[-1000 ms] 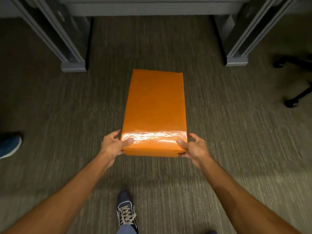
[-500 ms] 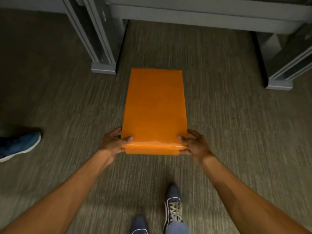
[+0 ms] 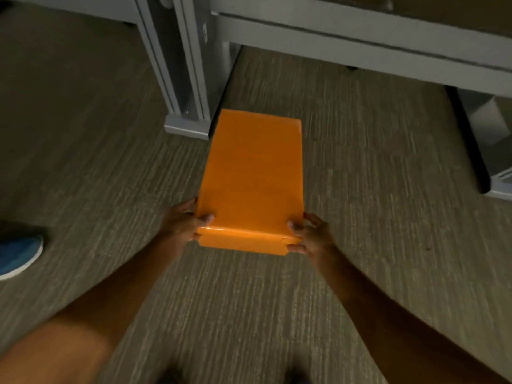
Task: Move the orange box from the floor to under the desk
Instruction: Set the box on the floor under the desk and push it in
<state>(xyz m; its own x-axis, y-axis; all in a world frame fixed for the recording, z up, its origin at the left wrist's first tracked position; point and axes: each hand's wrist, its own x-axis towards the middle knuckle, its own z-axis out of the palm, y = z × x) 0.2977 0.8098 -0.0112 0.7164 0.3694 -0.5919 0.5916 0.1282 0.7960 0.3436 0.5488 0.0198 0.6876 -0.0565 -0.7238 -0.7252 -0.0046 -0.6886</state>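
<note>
The orange box (image 3: 253, 176), long and flat, is held above the carpet, its long side pointing toward the desk. My left hand (image 3: 180, 227) grips its near left corner, thumb on top. My right hand (image 3: 311, 236) grips the near right corner the same way. The grey desk (image 3: 360, 42) spans the top of the view. Its left leg (image 3: 188, 79) stands just left of the box's far end, and its right leg (image 3: 493, 145) is at the right edge. The box's far end lies over the opening between the two legs.
Striped grey-brown carpet (image 3: 374, 217) covers the floor. Another person's blue shoe (image 3: 19, 256) rests at the left edge. A second grey desk frame (image 3: 83, 4) runs along the top left.
The desk has come nearer and shifted left to right in view as I stepped toward it. Both hands keep the same grip on the box. My own shoes have dropped out of sight.
</note>
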